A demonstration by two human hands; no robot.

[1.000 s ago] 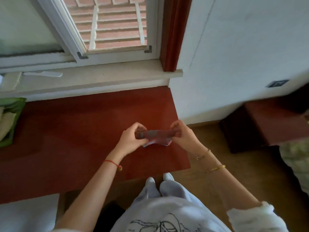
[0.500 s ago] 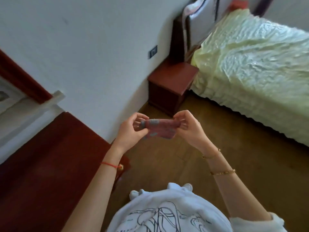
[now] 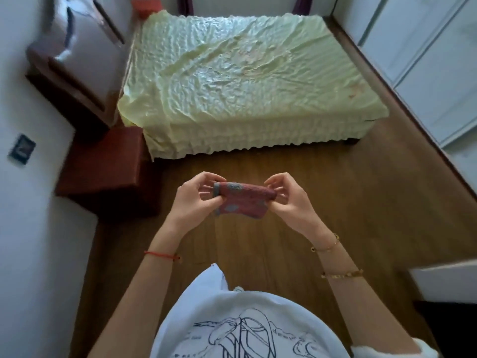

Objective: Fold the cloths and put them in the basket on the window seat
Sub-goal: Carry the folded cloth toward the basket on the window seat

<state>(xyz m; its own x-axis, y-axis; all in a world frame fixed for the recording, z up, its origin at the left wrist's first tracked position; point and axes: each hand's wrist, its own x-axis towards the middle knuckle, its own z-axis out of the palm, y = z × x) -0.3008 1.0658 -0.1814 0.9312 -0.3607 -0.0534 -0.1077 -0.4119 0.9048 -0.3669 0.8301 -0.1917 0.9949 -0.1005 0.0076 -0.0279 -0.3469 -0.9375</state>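
A small red cloth [image 3: 244,200] with grey-blue spots and a grey-blue edge is stretched in the air between both hands, above the wooden floor. My left hand [image 3: 192,201] pinches its left end with thumb and fingers. Its right end is pinched by my right hand [image 3: 290,198]. The cloth is folded into a narrow band, and a lower layer hangs down below it. Neither the basket nor the window seat is in view.
A bed with a wrinkled pale green cover [image 3: 240,81] fills the far middle. A dark red bedside cabinet [image 3: 108,164] stands left of it by the white wall. White cupboard doors [image 3: 433,60] line the right. Wooden floor [image 3: 335,202] lies between.
The view has swung right, away from the window and red window seat, to the bed. Both hands keep pinching the cloth's ends, now over the floor instead of the seat.
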